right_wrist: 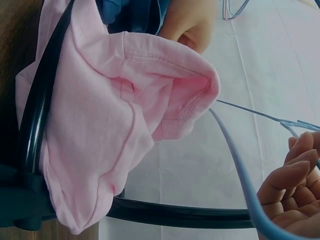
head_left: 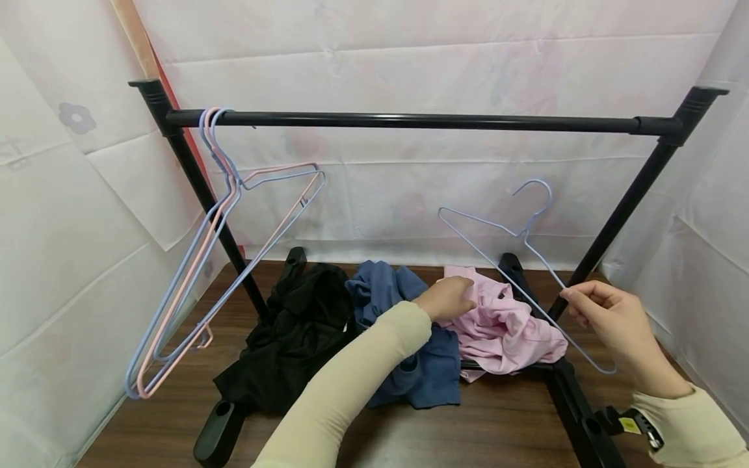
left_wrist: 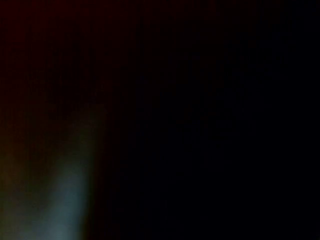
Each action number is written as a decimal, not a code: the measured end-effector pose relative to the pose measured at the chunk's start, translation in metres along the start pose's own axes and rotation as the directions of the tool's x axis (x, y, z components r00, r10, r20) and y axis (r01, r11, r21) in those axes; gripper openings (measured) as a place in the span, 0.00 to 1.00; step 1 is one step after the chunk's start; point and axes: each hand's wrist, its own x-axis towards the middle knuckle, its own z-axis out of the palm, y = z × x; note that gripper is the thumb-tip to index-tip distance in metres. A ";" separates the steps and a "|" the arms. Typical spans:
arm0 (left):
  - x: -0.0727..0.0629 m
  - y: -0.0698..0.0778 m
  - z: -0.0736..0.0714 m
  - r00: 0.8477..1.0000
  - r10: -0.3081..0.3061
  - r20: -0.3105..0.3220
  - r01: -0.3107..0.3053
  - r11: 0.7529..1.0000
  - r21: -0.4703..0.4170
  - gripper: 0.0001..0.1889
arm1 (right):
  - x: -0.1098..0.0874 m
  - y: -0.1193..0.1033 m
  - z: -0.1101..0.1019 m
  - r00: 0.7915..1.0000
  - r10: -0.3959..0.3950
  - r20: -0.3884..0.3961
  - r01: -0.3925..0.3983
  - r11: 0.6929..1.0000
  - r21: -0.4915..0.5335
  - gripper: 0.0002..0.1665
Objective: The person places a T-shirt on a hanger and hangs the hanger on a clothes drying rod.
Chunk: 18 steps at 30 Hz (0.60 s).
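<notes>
In the head view my right hand (head_left: 611, 322) pinches a light blue wire hanger (head_left: 494, 224) by its right side, and its hook points up. The hanger's lower bar passes in front of a crumpled pink garment (head_left: 497, 328). My left hand (head_left: 446, 298) has its fingers bent at the garment's upper left edge and seems to grip the cloth; the fingertips are partly hidden. From the right wrist, the garment (right_wrist: 95, 100) shows a ribbed edge, with the left hand (right_wrist: 192, 22) behind it. The left wrist view is almost black.
A black rack's top bar (head_left: 380, 121) spans the back. Pink and blue hangers (head_left: 219, 224) hang at its left end. Black cloth (head_left: 298, 338) and blue cloth (head_left: 424, 374) lie left of the pink garment, over the rack's base. White sheeting (head_left: 374, 78) encloses the sides.
</notes>
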 end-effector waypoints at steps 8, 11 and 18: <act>0.000 0.000 0.004 1.000 0.021 0.002 -0.021 0.993 0.113 0.19 | -0.001 0.001 0.000 1.000 0.006 0.004 -0.006 0.998 0.056 0.07; -0.003 0.000 0.004 0.999 0.006 -0.049 0.000 0.993 0.122 0.17 | -0.001 0.001 0.000 1.000 0.008 0.002 -0.008 0.999 0.046 0.07; -0.007 0.001 0.003 0.987 -0.059 -0.150 0.075 0.991 0.108 0.12 | -0.001 0.002 -0.001 1.000 0.012 -0.001 -0.012 1.000 0.002 0.07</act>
